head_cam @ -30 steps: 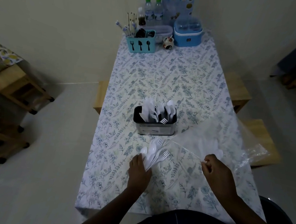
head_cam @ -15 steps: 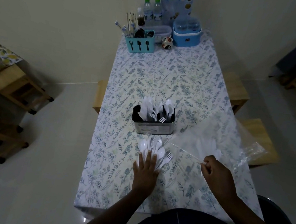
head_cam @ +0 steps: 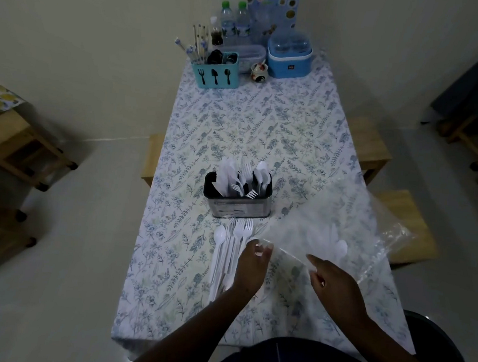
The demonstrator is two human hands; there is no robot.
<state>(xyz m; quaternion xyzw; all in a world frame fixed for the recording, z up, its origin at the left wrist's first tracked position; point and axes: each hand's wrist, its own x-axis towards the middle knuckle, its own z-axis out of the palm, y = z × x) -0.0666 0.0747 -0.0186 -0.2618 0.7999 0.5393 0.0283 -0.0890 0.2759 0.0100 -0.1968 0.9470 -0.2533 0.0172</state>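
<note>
A clear plastic bag (head_cam: 343, 218) lies on the right part of the flower-patterned table (head_cam: 255, 129), with a white spoon (head_cam: 340, 248) and other white cutlery showing through it. My left hand (head_cam: 252, 266) pinches the near-left edge of the bag's mouth. My right hand (head_cam: 336, 285) pinches the same edge further right. Several loose white plastic spoons and forks (head_cam: 229, 246) lie in a row just left of my left hand. Behind them stands a dark metal holder (head_cam: 238, 205) filled with white plastic cutlery.
At the table's far end stand a teal cutlery caddy (head_cam: 216, 73), water bottles (head_cam: 233, 22), a blue lidded container (head_cam: 289, 57) and a small jar (head_cam: 258, 72). Wooden stools (head_cam: 367, 141) flank the table on both sides. A dark chair (head_cam: 437, 358) is at my right.
My left hand has left the loose cutlery pile and moved right to take the bag's mouth edge. The right hand has kept hold of the bag and shifted slightly.
</note>
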